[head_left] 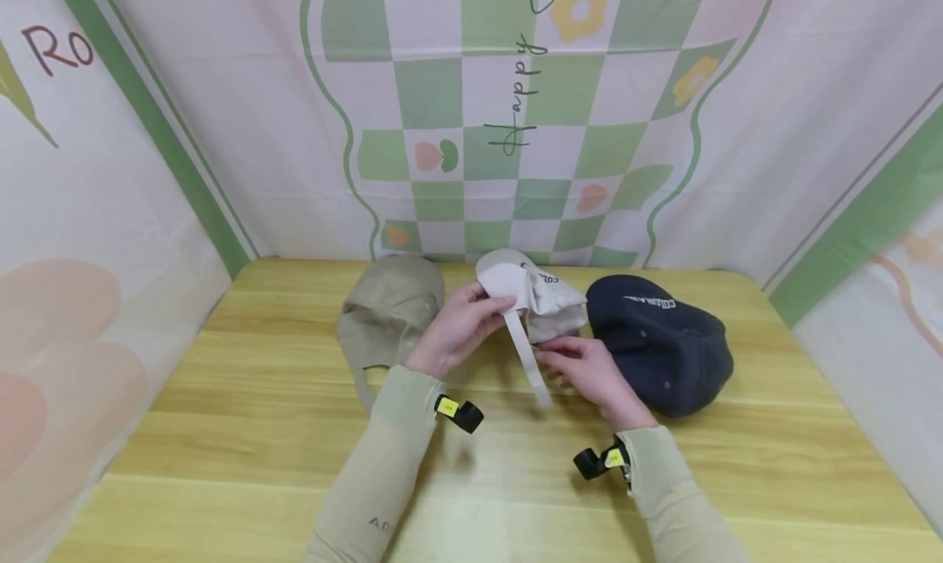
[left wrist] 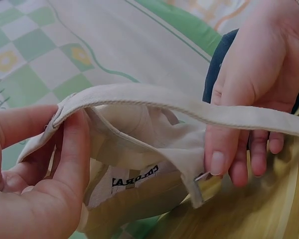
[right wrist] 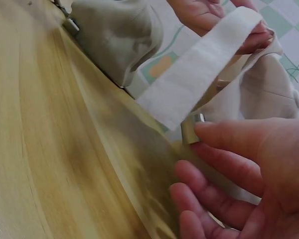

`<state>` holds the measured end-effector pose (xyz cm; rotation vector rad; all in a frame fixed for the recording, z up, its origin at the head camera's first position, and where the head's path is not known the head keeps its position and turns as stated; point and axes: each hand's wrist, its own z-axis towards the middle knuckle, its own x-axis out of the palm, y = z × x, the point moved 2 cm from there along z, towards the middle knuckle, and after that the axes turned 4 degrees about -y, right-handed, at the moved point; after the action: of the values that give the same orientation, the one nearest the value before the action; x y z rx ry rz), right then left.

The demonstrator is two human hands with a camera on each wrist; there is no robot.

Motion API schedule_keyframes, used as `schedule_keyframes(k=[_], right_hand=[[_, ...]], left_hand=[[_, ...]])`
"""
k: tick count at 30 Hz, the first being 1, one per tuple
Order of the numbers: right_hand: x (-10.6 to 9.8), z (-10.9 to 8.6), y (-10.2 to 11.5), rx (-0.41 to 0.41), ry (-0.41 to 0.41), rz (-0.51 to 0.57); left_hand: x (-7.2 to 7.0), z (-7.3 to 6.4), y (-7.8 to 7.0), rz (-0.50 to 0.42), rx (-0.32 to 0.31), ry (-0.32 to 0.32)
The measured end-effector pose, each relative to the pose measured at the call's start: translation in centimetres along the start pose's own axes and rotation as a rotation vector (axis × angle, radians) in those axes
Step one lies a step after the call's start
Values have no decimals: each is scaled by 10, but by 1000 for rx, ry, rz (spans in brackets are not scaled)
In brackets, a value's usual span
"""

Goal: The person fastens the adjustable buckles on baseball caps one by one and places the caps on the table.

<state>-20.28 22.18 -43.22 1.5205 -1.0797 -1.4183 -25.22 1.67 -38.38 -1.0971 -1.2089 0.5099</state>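
Observation:
An off-white cap (head_left: 503, 280) with dark lettering is held up between both hands over the middle of the table. My left hand (head_left: 458, 327) pinches its back edge at the root of the strap, thumb on one side and fingers on the other. The loose strap (head_left: 527, 362) hangs down toward me in the head view and stretches across in front of the right hand in the left wrist view. My right hand (head_left: 591, 371) pinches the opposite back tab by its small metal buckle (right wrist: 191, 129); its other fingers are loosely bent. The strap's free end is out of the buckle.
A khaki cap (head_left: 394, 297) lies left of the hands, its strap (head_left: 363, 389) trailing on the wooden table (head_left: 243, 432). On the right sits a navy cap (head_left: 663, 346) with white lettering, close to my right hand. A patterned cloth (head_left: 486, 195) hangs behind the table.

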Motion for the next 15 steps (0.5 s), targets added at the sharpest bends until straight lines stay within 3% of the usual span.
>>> schedule_keyframes(k=[5,10,15], right_hand=[[1,1,0,-29,-18,-1],[1,1,1,-23,5,72],[0,2,0,-43,5,136]], left_hand=[[0,0,-1,-2,4,48],[-1,-1,-1,12,-4,109],[-2,-2,-1,-2,-5,88]])
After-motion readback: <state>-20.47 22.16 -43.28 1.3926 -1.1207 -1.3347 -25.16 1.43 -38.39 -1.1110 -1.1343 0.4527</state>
